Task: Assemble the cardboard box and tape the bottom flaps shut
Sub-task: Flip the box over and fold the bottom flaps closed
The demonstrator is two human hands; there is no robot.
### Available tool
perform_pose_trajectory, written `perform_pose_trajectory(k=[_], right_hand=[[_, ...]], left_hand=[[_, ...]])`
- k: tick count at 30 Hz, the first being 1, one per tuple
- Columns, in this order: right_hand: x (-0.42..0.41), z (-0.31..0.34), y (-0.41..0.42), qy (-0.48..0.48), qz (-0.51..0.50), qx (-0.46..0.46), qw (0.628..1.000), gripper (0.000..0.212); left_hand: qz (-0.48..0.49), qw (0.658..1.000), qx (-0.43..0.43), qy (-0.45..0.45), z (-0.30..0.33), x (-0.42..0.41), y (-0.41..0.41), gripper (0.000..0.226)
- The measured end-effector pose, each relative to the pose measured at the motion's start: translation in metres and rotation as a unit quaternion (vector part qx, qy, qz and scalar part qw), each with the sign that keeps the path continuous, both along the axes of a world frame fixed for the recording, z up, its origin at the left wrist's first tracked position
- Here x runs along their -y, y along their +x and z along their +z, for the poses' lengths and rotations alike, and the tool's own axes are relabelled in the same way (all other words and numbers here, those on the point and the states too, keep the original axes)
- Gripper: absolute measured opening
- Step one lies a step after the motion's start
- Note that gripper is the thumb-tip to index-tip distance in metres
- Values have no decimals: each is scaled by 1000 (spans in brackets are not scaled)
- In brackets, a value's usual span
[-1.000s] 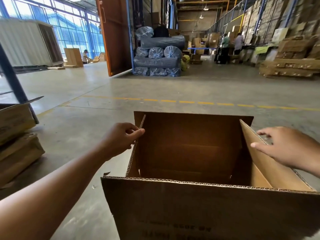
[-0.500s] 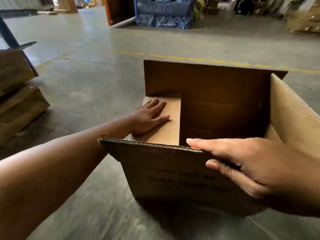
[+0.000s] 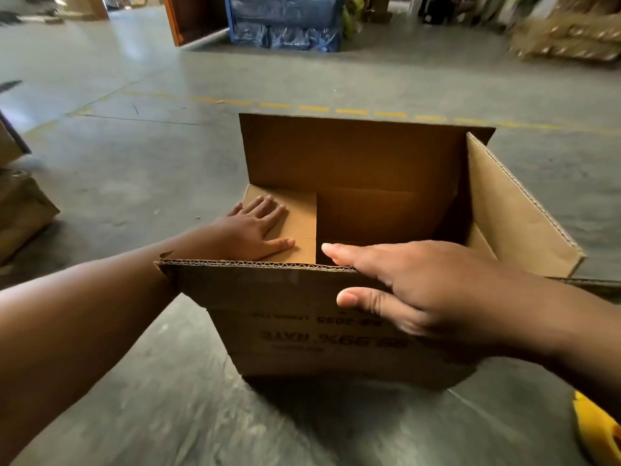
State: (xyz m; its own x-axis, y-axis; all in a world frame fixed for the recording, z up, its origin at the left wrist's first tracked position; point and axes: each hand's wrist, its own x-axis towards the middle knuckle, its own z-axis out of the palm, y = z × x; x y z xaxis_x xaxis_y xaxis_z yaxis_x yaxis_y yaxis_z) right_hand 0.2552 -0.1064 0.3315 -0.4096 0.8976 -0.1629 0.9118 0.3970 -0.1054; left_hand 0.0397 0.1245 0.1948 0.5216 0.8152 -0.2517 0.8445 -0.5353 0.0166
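Observation:
A brown cardboard box [image 3: 302,331] stands on the concrete floor in front of me, upside down by its print, with its flaps facing up. My left hand [image 3: 255,230] lies flat, fingers spread, on the folded-in left flap [image 3: 300,223]. My right hand [image 3: 420,290] holds the near long flap [image 3: 262,287] at its top edge, fingers over the rim and thumb on the outer face. The far flap [image 3: 353,153] stands upright. The right flap [image 3: 510,210] leans outward.
A yellow object [image 3: 598,428], cut off by the frame, lies on the floor at the lower right. Flattened cardboard [image 3: 23,210] is stacked at the left. Blue-wrapped bundles [image 3: 285,25] and more cardboard stacks [image 3: 571,38] stand far back across a yellow dashed floor line.
My left hand went from the left flap's edge to pressing that flap down flat. My right hand left the right flap and took the near flap's rim. My view tilted down.

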Motion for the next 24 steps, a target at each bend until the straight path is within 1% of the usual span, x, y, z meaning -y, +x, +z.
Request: perform_pose_trajectory(k=[2,4,6,7,9,10,12,14,17,20,22,24], right_hand=[[-6,5,-2,2,5,-14,1000,79],[-7,7,1,-21,7,-36,999,83],[-12,11,4,-46,4,-71,996,84],[-16,15,5,-55,-9,-84,995,83],[-26,21,18,-53,-39,-107,992,84],[-31,24,28,-38,-53,-108,992,86],[-42,27,54,13,-90,-108,990,86],[-53,30,89,69,-131,-111,983,78],[-67,34,148,137,-203,-144,959,69],[-74,30,200,140,-288,-218,922,69],[-72,18,224,127,-318,-223,913,57],[-69,1,240,111,-327,-228,910,51]], left_hand=[[4,1000,-18,-25,7,3,-4,117],[-3,998,-19,-56,19,5,-7,117],[1,997,-4,-76,39,8,-9,100],[17,996,9,-89,50,9,-11,99],[44,992,41,-110,78,12,-12,122],[43,992,52,-109,89,13,-11,129],[33,992,74,-92,109,16,-5,124],[25,993,90,-71,125,21,5,115],[12,993,111,-45,140,30,30,105],[-11,996,92,-4,145,38,65,105],[-29,997,68,22,146,38,89,105],[-43,996,51,60,145,33,112,103]])
